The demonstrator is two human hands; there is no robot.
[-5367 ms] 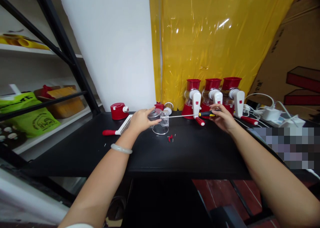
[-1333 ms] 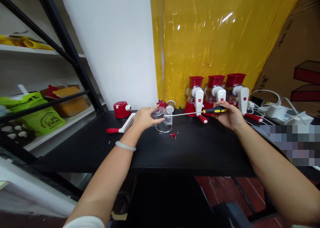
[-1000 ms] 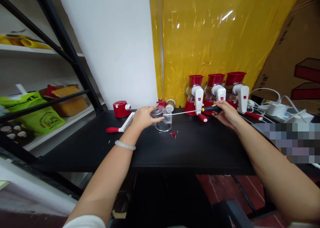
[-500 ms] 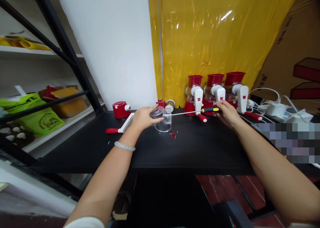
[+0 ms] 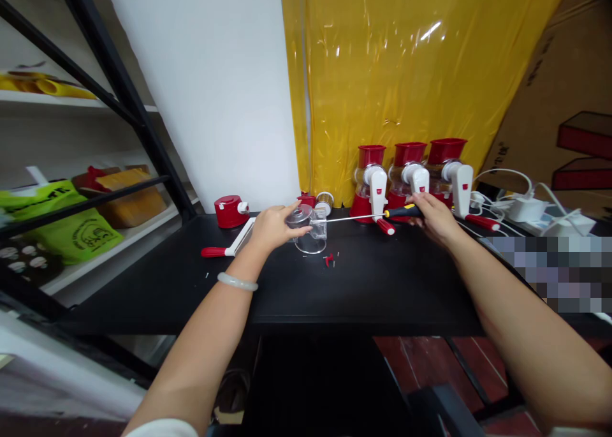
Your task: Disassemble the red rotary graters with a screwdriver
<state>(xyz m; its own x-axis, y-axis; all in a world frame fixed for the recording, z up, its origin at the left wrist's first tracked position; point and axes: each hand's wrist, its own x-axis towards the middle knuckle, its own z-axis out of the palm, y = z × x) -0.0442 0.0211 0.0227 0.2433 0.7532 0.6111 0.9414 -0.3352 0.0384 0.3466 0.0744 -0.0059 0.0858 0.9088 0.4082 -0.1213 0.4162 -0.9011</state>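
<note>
My left hand is closed on a clear plastic grater housing, which lies on its side on the black table. My right hand grips the black and yellow handle of a screwdriver. Its long shaft runs level to the left, and the tip meets the right side of the housing; the exact contact is too small to see. In front of the housing lie a small red part and a few tiny screws. A white crank with a red handle rests left of my left hand, partly covered by it.
A red round base stands at the back left. Behind the housing is a metal grater drum. Three assembled red-and-white rotary graters line the back right, beside white cables and a power strip. A shelf frame borders the left.
The screwdriver handle has turned in my right hand, showing less yellow on its side. My left hand and the housing keep their place.
</note>
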